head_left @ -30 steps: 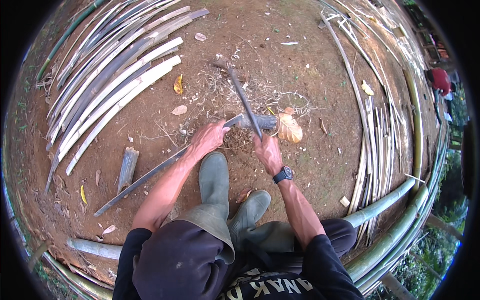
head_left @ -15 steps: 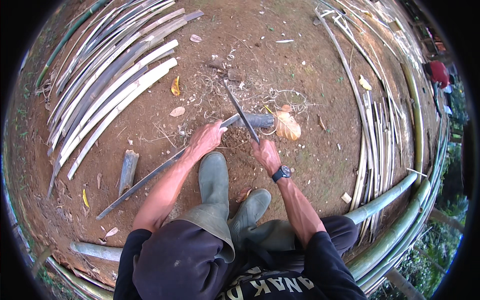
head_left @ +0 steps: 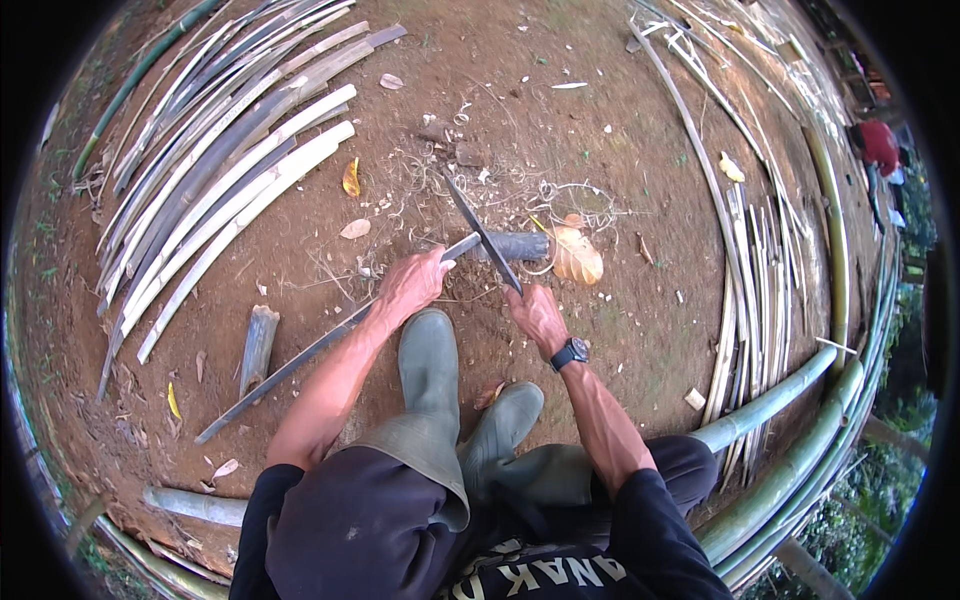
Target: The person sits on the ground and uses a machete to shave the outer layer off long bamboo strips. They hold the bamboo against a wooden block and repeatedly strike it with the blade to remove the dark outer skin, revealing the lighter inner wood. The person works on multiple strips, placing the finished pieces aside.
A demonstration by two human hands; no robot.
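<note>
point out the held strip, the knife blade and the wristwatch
Held strip (head_left: 300, 361), head view: midway along its lower stretch
Knife blade (head_left: 481, 230), head view: middle of its length
Wristwatch (head_left: 578, 349), head view: dark face

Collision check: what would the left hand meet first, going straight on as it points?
Likely the knife blade crossing the strip, perhaps then the short bamboo piece; depth is unclear.

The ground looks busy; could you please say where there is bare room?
Mostly bare dirt lies between the large dry leaf and the right bundle of strips. Crowding: the left pile, the curly shavings, and the blade crossing the long strip.
</note>
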